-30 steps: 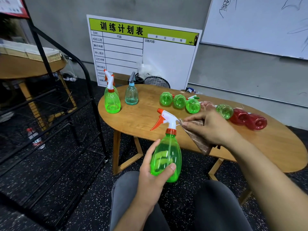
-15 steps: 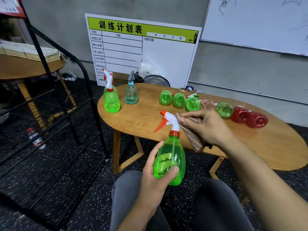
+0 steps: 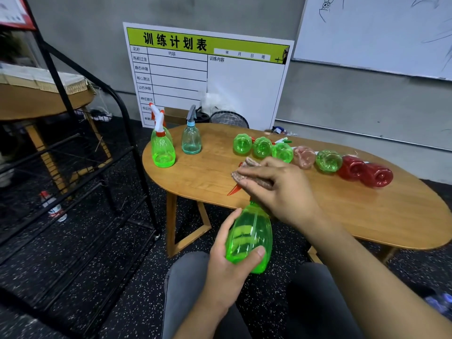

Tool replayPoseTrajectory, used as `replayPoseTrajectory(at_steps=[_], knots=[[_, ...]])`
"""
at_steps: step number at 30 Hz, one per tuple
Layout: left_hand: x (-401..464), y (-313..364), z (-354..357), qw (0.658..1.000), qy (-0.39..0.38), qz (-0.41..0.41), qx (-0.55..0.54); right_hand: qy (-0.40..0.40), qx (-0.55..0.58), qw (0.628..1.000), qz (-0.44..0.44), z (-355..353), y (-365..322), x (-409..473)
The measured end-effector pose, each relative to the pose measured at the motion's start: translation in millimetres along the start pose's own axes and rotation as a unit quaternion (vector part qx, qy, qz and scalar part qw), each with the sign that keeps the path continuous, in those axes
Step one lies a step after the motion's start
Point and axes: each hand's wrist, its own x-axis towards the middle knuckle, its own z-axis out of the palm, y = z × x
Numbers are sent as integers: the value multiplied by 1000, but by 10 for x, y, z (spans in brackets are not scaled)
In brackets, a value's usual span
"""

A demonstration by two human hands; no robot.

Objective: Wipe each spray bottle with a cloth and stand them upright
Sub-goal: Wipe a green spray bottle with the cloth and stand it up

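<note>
My left hand (image 3: 228, 269) grips the body of a green spray bottle (image 3: 249, 237) held upright above my lap. My right hand (image 3: 278, 189) holds a brownish cloth (image 3: 247, 171) wrapped over the bottle's spray head, so only the orange trigger tip (image 3: 233, 190) shows. On the oval wooden table (image 3: 342, 211) a green bottle (image 3: 162, 149) and a pale blue bottle (image 3: 191, 139) stand upright at the left. A row of several bottles lies on its side: green ones (image 3: 242, 143), a pink one (image 3: 304, 156), and red ones (image 3: 376, 174).
A black metal rack (image 3: 80, 148) stands to the left of the table. A printed chart board (image 3: 208, 74) leans on the wall behind, with a whiteboard (image 3: 379, 33) to its right. A small water bottle (image 3: 52, 206) lies on the speckled floor. My knees are below the held bottle.
My right hand has moved the cloth from beside the nozzle up and over the spray head, covering it. The left hand keeps its grip on the bottle body.
</note>
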Motion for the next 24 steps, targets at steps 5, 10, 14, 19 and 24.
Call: replayPoseTrajectory(at_steps=[5, 10, 14, 19, 24], knots=[[9, 25, -21, 1000, 6, 11, -3, 82, 38, 996, 13, 40, -7, -31], [1, 82, -23, 999, 28, 17, -27, 34, 151, 988, 15, 68, -58, -65], [21, 106, -38, 998, 48, 21, -36, 108, 390, 901, 153, 69, -75, -306], [23, 123, -29, 997, 56, 14, -57, 142, 469, 824, 284, 326, -80, -791], [19, 99, -35, 997, 52, 4, -61, 146, 496, 786, 339, 439, -73, -1028]])
